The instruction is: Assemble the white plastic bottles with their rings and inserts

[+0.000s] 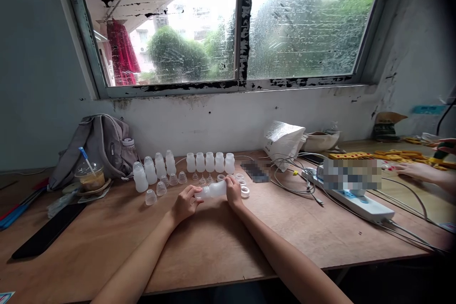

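Note:
A frosted white bottle point(215, 190) lies sideways between my two hands above the wooden table. Fingers of my left hand point(187, 203) are closed round its left end, and my right hand point(233, 190) grips the right end. Behind them, several open bottles point(210, 163) stand upright in a row. Several capped bottles point(149, 170) are at the left, with clear dome caps point(150, 197) in front of them. White rings point(244, 192) lie just right of my right hand. Small clear nipples point(203, 180) sit behind the held bottle, partly hidden.
A grey backpack point(107, 145), an iced drink cup point(90, 178) and a black flat case point(48, 232) are at the left. Cables and a white power strip point(356, 202) lie at the right. Another person's hand point(418, 172) is near yellow parts at the far right.

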`<state>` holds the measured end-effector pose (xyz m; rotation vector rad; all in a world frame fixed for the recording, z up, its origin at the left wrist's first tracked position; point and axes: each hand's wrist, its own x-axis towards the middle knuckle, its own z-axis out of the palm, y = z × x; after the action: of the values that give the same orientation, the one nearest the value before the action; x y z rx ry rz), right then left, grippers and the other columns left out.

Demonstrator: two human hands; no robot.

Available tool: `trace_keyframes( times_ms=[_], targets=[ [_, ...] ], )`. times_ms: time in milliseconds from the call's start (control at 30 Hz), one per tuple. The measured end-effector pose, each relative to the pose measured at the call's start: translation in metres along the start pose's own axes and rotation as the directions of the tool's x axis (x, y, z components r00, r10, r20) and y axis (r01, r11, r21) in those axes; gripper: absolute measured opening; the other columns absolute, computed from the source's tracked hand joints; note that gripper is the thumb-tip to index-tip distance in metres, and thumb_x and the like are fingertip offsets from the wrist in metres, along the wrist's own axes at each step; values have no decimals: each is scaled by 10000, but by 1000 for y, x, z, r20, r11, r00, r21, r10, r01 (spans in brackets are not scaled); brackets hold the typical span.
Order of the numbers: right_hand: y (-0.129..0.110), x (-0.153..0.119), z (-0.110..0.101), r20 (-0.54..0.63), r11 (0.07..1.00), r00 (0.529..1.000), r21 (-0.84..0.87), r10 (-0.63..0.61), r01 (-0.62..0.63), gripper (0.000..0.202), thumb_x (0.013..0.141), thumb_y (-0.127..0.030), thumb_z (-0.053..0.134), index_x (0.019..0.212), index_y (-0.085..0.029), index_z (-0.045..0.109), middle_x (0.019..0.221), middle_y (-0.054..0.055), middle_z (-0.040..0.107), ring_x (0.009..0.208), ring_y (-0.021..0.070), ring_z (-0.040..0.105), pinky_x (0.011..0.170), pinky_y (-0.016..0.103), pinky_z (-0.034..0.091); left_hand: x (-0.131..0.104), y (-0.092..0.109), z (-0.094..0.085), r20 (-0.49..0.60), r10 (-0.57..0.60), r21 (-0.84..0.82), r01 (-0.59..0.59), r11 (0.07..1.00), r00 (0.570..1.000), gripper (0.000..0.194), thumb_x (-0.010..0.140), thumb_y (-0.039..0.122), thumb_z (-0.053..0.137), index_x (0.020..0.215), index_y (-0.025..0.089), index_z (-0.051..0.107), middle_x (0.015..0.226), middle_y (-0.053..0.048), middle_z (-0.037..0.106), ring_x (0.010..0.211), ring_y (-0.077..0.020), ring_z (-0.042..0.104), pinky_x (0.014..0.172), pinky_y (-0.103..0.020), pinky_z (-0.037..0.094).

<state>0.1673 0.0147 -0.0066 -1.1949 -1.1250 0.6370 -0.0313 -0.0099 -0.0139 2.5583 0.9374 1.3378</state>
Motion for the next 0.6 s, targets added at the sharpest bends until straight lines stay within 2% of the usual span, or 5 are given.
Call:
trace_keyframes(
  times_ms=[200,400,600],
  targets=[
    [-1,0,-2,-20,998,999,-58,-31,30,225,691,-312,375,549,-198,506,544,3,489,567,167,421,508,247,302,0,3,8,-35,74,63,-72,995,997,222,733,203,528,954,183,538,923,-85,581,922,-199,552,811,-351,473],
    [0,1,-2,4,998,999,-59,-36,36,233,693,-321,379,532,-196,492,533,3,483,546,160,409,492,247,294,-3,5,11,-32,44,78,-42,996,999,251,726,183,523,977,188,529,922,-87,576,917,-203,547,795,-359,476],
    [5,0,0,1,1000,1000,-2,-1,1,229,691,-342,375,523,-210,460,530,-8,468,560,161,396,516,247,294,1,8,9,-73,24,-32,-26,999,997,267,723,171,540,989,196,553,964,-78,570,950,-194,533,823,-365,463]
  ],
)
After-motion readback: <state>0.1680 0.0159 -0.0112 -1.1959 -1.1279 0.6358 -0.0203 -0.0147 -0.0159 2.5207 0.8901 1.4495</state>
